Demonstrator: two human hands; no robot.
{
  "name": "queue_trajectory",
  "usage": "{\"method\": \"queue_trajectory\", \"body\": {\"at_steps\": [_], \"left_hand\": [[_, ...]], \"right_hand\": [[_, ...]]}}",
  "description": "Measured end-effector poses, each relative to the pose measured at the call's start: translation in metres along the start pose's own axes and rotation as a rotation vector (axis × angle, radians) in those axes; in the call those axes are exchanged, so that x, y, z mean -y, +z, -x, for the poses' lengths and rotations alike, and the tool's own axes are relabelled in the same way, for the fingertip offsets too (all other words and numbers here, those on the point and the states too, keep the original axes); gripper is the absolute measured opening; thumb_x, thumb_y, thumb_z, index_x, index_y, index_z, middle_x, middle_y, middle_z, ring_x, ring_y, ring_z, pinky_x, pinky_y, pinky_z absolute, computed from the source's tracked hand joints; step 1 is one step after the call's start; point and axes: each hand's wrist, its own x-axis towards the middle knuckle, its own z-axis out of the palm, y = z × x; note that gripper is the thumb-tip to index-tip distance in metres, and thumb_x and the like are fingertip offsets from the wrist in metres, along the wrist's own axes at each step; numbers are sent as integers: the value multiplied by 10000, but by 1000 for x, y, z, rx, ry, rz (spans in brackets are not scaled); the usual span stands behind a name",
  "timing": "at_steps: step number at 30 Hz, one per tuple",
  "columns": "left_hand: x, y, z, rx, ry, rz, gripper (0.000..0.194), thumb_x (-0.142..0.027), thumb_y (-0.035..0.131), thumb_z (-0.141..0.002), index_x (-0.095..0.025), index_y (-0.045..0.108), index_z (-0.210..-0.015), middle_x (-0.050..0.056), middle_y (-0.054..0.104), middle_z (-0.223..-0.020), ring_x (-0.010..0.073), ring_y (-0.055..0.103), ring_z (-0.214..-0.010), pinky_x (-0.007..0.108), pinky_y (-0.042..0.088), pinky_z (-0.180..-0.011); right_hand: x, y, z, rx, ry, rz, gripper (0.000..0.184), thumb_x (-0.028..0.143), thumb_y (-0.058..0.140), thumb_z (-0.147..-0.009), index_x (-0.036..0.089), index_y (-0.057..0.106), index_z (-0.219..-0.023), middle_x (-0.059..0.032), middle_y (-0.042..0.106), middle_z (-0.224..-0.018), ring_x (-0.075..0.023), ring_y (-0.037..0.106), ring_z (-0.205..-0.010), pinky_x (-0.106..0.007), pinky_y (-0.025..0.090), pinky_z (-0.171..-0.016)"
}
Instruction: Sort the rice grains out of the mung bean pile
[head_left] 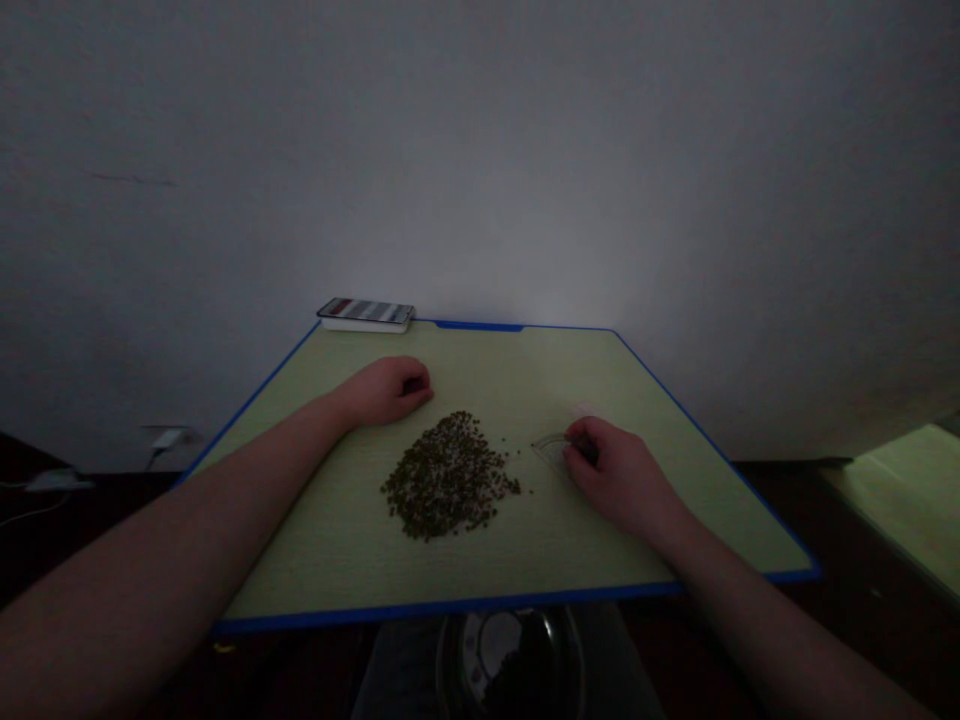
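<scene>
Pinching a light, thin clear plastic piece point(551, 450) by its edge, the right hand point(615, 475) sits just right of a loose seed pile point(448, 475) on the green board point(450, 604), the left hand point(386, 392) curled beyond it.

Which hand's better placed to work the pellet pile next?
Likely the right hand: it holds a clear plastic piece beside the pile. The left hand rests curled, showing nothing held.
</scene>
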Motion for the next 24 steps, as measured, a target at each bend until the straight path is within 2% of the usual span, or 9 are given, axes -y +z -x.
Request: {"method": "queue_trajectory", "body": {"at_steps": [7,11,15,21,24], "left_hand": [[0,0,-1,-6,-1,1,260,-395,493,-805,-163,602,-761,21,573,-682,119,472,-605,256,343,-583],[1,1,0,-5,-5,4,257,-395,500,-802,-163,602,-764,19,572,-679,118,473,-600,254,342,-577],[2,1,0,0,-8,14,255,-396,500,-805,-165,596,-760,16,568,-674,118,473,-596,253,343,-575],[1,1,-1,-7,7,6,260,-398,497,-809,-166,601,-758,20,570,-681,122,476,-605,257,345,-585],[1,1,0,-4,0,8,265,-404,498,-808,-167,609,-771,22,576,-687,125,481,-610,259,346,-585]], "right_hand": [[-11,-3,-2,-72,23,9,68,246,511,-800,201,558,-781,-25,626,-679,-171,570,-617,-280,390,-586],[-4,2,-1,-37,-21,-62,78,256,504,-815,201,560,-819,-18,627,-680,-159,568,-606,-267,397,-578],[0,4,-6,-32,-12,-3,68,239,510,-802,200,565,-810,-27,632,-685,-166,569,-618,-272,390,-581],[-21,-7,-12,-124,98,104,60,249,525,-782,207,536,-741,-28,614,-661,-170,549,-592,-277,365,-557],[-24,-15,-18,-145,107,100,58,256,536,-776,207,536,-745,-30,615,-668,-171,550,-600,-277,368,-560]]}}
